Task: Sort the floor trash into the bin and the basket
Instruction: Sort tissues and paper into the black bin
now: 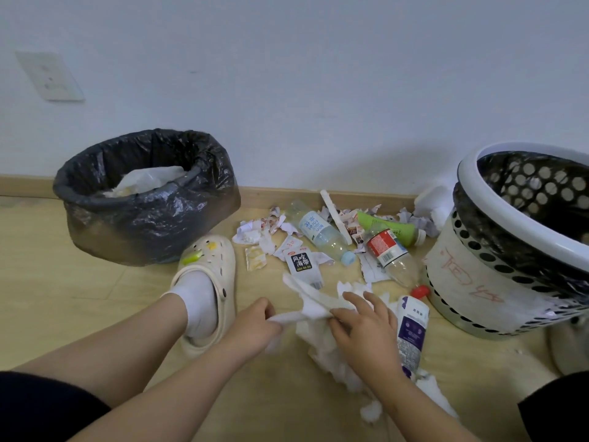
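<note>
L hand (255,327), R hand (363,330) on tissue (314,303)

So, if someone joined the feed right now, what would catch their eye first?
The left hand and right hand in the foreground, both holding a strip of white tissue. Behind them, plastic bottles and torn paper litter the floor by the baseboard, between the black-bagged bin on the left and the perforated white basket on the right.

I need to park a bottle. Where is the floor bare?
Bare floor: left of the shoe, in front of the bin; also between the forearms. Crowded from the tissue to the basket: bottles, paper scraps.
</note>
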